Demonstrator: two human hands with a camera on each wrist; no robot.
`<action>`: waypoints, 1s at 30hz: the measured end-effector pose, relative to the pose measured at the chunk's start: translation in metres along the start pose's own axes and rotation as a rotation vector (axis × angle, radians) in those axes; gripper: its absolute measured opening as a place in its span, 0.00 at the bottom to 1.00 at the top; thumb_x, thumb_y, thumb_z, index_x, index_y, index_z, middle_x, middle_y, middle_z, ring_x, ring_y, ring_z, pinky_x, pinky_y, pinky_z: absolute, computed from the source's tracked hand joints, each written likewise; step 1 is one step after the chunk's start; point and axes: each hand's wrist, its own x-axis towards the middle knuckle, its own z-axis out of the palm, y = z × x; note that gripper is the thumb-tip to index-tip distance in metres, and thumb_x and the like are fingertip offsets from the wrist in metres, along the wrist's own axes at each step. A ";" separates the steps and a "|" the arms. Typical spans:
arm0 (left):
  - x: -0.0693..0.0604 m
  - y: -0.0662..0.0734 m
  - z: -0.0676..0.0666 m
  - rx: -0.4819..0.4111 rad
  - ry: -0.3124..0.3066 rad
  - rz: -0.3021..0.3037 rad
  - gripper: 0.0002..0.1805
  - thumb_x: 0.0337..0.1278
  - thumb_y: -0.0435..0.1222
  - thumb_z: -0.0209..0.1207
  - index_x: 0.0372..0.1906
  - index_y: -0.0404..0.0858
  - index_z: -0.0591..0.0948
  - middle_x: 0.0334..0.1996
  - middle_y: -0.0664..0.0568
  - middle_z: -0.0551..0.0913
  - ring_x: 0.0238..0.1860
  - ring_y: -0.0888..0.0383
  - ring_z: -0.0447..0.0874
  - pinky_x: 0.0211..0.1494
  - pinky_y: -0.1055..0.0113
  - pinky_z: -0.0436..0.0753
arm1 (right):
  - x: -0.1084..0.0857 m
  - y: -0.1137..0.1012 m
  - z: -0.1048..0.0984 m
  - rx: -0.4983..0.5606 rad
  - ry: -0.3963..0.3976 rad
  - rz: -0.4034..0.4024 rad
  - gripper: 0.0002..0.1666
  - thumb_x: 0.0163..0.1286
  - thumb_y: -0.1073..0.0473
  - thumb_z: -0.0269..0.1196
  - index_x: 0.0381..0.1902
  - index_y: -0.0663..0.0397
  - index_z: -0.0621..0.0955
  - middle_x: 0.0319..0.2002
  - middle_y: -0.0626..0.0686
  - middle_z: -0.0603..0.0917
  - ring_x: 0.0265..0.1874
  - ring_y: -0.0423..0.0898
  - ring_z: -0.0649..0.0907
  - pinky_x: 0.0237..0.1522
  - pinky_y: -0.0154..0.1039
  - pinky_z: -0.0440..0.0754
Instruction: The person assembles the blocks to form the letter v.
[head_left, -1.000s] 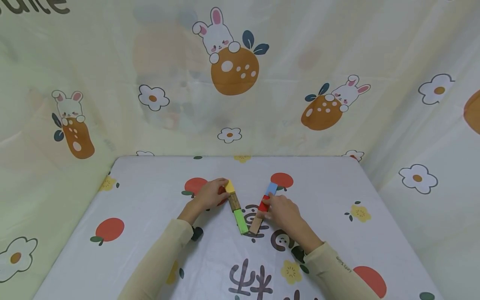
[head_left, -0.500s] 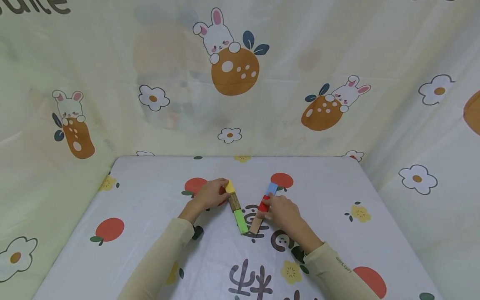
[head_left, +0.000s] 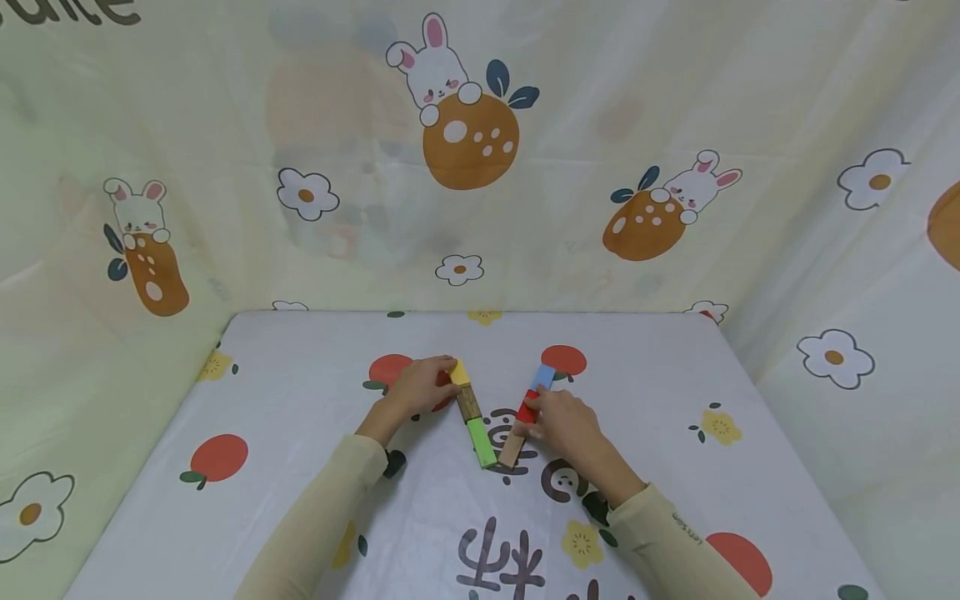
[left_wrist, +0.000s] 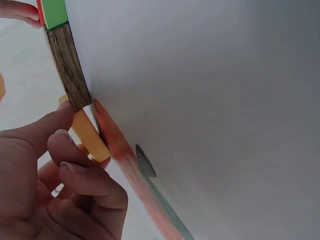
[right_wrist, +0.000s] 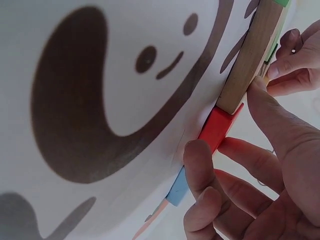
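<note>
Six-sided wooden blocks lie end to end in two slanting rows forming a V. In the head view the left row runs from a yellow block (head_left: 460, 372) through a dark brown block (head_left: 469, 403) to a green block (head_left: 482, 443). Blue (head_left: 543, 377), red (head_left: 527, 408) and tan (head_left: 512, 451) blocks make up the right row. My left hand (head_left: 417, 388) pinches the yellow block, thumb near its joint with the brown one. Fingers of my right hand (head_left: 567, 423) hold the red block (right_wrist: 216, 127), while the thumb touches the tan block (right_wrist: 252, 55).
A white tabletop cloth (head_left: 660, 358) printed with fruit, flowers and dark lettering lies under the blocks. Behind it hangs a pale curtain (head_left: 555, 233) with rabbit prints, and curtains also close off both sides.
</note>
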 end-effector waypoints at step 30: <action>0.000 0.002 0.001 0.031 -0.004 -0.003 0.31 0.72 0.45 0.66 0.75 0.41 0.76 0.78 0.50 0.74 0.80 0.47 0.70 0.81 0.49 0.71 | 0.000 0.000 -0.001 -0.007 -0.002 -0.004 0.37 0.62 0.40 0.77 0.63 0.53 0.86 0.70 0.65 0.81 0.53 0.61 0.88 0.38 0.42 0.91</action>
